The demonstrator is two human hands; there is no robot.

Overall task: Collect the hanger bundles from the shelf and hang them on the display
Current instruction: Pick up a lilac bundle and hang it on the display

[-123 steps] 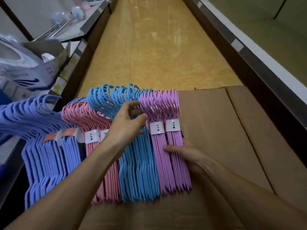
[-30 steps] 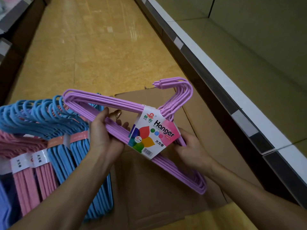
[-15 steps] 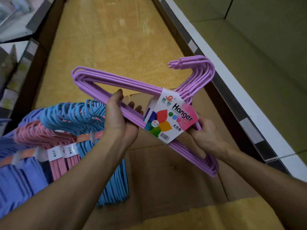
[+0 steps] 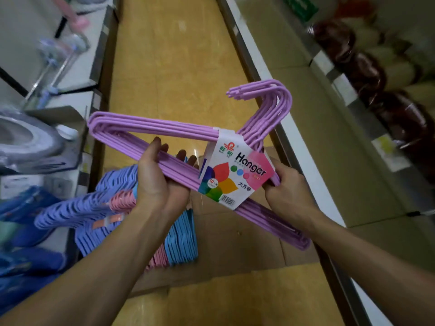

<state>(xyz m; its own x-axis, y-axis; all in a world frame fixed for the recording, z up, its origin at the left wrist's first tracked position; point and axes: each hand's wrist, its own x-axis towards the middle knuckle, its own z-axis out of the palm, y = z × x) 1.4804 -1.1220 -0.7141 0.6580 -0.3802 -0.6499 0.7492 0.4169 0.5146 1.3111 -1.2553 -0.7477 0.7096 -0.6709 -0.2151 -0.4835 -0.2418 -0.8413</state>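
A bundle of lilac hangers [image 4: 150,124] with a colourful paper "Hanger" label [image 4: 231,171] is held up in the air in front of me, hooks pointing up and to the right. My left hand [image 4: 156,184] grips the bundle's bottom bar left of the label. My right hand [image 4: 286,191] grips the same bar just right of the label. Below my left arm lie more bundles on a cardboard box [image 4: 237,236]: periwinkle hangers [image 4: 77,208], pink hangers [image 4: 121,201] and blue hangers [image 4: 181,238].
A yellow tiled aisle floor [image 4: 179,55] runs ahead. A shelf edge [image 4: 303,147] lines the right side, with dark packaged goods [image 4: 381,90] on an upper tier. The left shelving [image 4: 70,85] carries a box, a grey item and blue goods.
Both hands have lifted the lilac bundle higher and slightly right since a second ago. My view has tilted up, showing more of both shelves. Four seconds ago the bundle lay on the box.
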